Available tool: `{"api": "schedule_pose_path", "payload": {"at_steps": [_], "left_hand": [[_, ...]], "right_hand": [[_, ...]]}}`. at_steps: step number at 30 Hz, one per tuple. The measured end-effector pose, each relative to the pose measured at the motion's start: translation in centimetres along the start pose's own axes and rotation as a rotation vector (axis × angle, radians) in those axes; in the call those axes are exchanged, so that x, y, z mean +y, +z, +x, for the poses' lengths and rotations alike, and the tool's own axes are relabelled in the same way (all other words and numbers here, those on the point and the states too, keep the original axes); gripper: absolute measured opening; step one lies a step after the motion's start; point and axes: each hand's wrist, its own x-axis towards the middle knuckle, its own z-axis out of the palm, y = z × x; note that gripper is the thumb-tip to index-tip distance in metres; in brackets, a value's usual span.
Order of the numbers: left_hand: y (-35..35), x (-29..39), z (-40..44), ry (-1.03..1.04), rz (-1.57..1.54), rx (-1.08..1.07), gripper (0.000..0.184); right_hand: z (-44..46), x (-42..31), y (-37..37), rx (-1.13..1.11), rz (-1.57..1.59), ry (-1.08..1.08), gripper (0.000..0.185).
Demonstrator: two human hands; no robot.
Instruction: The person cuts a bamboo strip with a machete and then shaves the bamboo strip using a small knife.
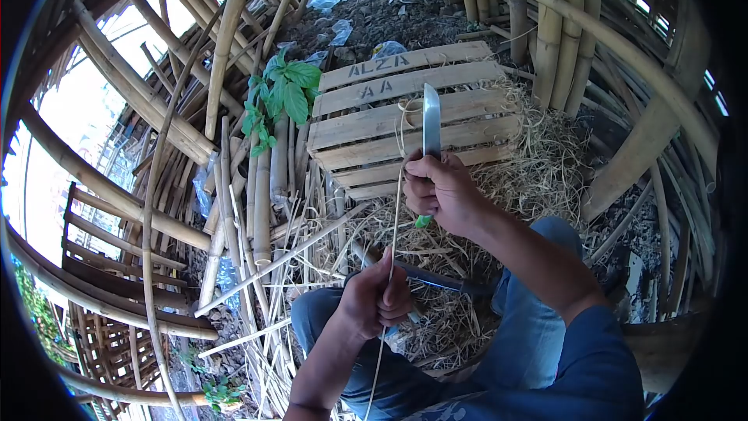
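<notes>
My right hand (441, 191) is closed around a knife, its broad blade (432, 121) pointing up and away; a bit of green shows below the fist. Lower and to the left, my left hand (375, 294) grips a thin bamboo strip (396, 222). The strip runs from below the left fist up past the right hand, close to the blade, where a thin shaving (411, 113) curls. Whether the blade touches the strip I cannot tell. Between my knees lies a dark, long tool (440, 279), partly hidden by the left hand.
A slatted wooden crate (405, 121) lettered "ALZA AA" lies ahead, with heaped shavings (538, 164) beside it. Bamboo poles (261, 210), split strips (273, 265) and a leafy plant (288, 90) are at the left. A curved pole (600, 31) crosses the upper right.
</notes>
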Motion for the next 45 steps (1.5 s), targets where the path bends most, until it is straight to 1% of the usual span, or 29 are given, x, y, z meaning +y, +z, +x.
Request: {"api": "schedule_pose_path", "payload": {"at_steps": [7, 9, 10, 12, 13, 14, 16, 18, 19, 20, 22, 23, 24, 26, 29, 30, 31, 32, 33, 34, 35, 36, 37, 38, 40, 41, 42, 44, 45], "left_hand": [[0.0, 0.3, 0.1, 0.044, 0.022, 0.073, 0.057], [-0.4, 1.5, -0.1, 0.215, -0.047, 0.152, 0.056], [-0.8, 2.2, -0.3, 0.219, -0.048, 0.156, 0.056], [-1.6, 3.2, -0.8, 0.271, -0.079, 0.113, 0.056], [-1.4, 3.2, -1.0, 0.250, -0.147, 0.085, 0.056], [-1.4, 3.2, -1.1, 0.253, -0.145, 0.090, 0.056], [-1.5, 3.1, -0.9, 0.180, -0.200, -0.209, 0.055], [-1.6, 2.6, -0.9, 0.158, -0.235, -0.236, 0.054], [-1.7, 2.4, -0.9, 0.130, -0.234, -0.245, 0.054], [-1.7, 2.3, -0.7, 0.103, -0.231, -0.255, 0.053], [-1.6, 2.2, -0.4, 0.081, -0.189, -0.276, 0.054], [-1.4, 2.0, -0.4, 0.061, -0.139, -0.260, 0.055], [-1.3, 1.8, -0.3, 0.041, -0.089, -0.242, 0.056], [-1.3, 1.4, 0.0, 0.016, -0.082, -0.267, 0.059], [-0.1, 0.9, 0.1, 0.113, 0.192, -0.103, 0.059], [0.5, 0.6, 0.1, 0.112, 0.193, -0.106, 0.059], [1.0, 0.3, 0.1, 0.141, 0.322, 0.018, 0.056], [1.5, 0.1, 0.0, 0.167, 0.451, 0.142, 0.054], [1.9, 0.3, -0.5, 0.104, 0.442, 0.148, 0.038], [1.9, 0.1, -0.4, 0.097, 0.442, 0.139, 0.038], [1.8, -0.2, -0.3, 0.080, 0.568, 0.142, 0.036], [1.7, -0.5, -0.3, 0.064, 0.694, 0.144, 0.035], [1.6, -0.8, -0.2, 0.060, 0.691, 0.138, 0.035], [1.3, -1.0, -0.2, 0.051, 0.605, 0.130, 0.034], [0.9, -1.2, -0.1, 0.041, 0.433, 0.119, 0.031], [1.4, -1.3, 0.0, 0.063, 0.321, 0.181, 0.032], [1.3, -1.0, 0.0, 0.069, 0.316, 0.186, 0.032], [1.0, -0.2, -0.1, 0.107, 0.148, 0.217, 0.032], [0.8, -0.1, 0.0, 0.148, 0.153, 0.213, 0.031]], "right_hand": [[-1.0, 1.5, 1.2, 0.041, 0.057, 0.000, 0.010], [-2.6, 2.2, 2.6, 0.027, -0.405, -0.016, 0.012], [-3.1, 2.4, 2.8, 0.022, -0.403, -0.013, 0.012], [-3.8, 3.0, 3.0, -0.295, -0.520, -0.067, 0.013], [-3.2, 3.2, 2.1, -0.387, -0.498, -0.126, 0.009], [-2.8, 2.7, 1.6, -0.391, -0.493, -0.126, 0.009], [-1.6, 1.0, 0.7, 0.078, -0.311, -0.147, 0.006], [-0.5, -0.7, 0.1, 0.384, -0.140, -0.106, 0.011], [-0.5, -0.7, 0.0, 0.412, -0.307, -0.125, 0.019], [-0.6, -0.7, 0.2, 0.418, -0.310, -0.133, 0.019], [-1.0, -0.3, 1.4, 0.319, -0.548, -0.044, 0.025], [-1.5, -0.3, 1.9, 0.197, -0.673, -0.074, 0.028], [-1.7, 0.2, 2.0, 0.197, -0.671, -0.070, 0.028], [-1.9, 1.0, 2.2, 0.000, -0.779, -0.106, 0.023], [-1.4, 0.8, 1.5, 0.071, -0.677, -0.168, 0.019], [-0.9, 0.3, 1.0, 0.124, -0.627, -0.209, 0.019], [-0.7, -0.9, 0.9, 0.209, -0.508, -0.141, 0.021], [-0.4, -1.7, 0.4, 0.216, -0.512, -0.145, 0.021], [-0.2, -2.6, -0.3, 0.284, -0.471, -0.160, 0.022], [0.0, -3.4, -0.9, 0.353, -0.428, -0.175, 0.023], [0.2, -4.1, -1.5, 0.364, -0.432, -0.178, 0.023], [0.4, -4.7, -2.1, 0.392, -0.431, -0.211, 0.024], [0.5, -4.9, -2.5, 0.419, -0.429, -0.243, 0.025], [0.5, -4.9, -2.7, 0.422, -0.432, -0.242, 0.025], [0.8, -4.8, -2.9, 0.504, -0.535, -0.346, 0.028], [1.2, -3.8, -3.8, 0.478, -0.598, -0.446, 0.035], [1.2, -2.8, -4.1, 0.470, -0.599, -0.440, 0.035], [0.7, -0.7, -3.6, 0.207, -0.987, -0.845, 0.038], [-0.2, 0.0, -3.0, 0.153, -1.204, -0.802, 0.037]]}}
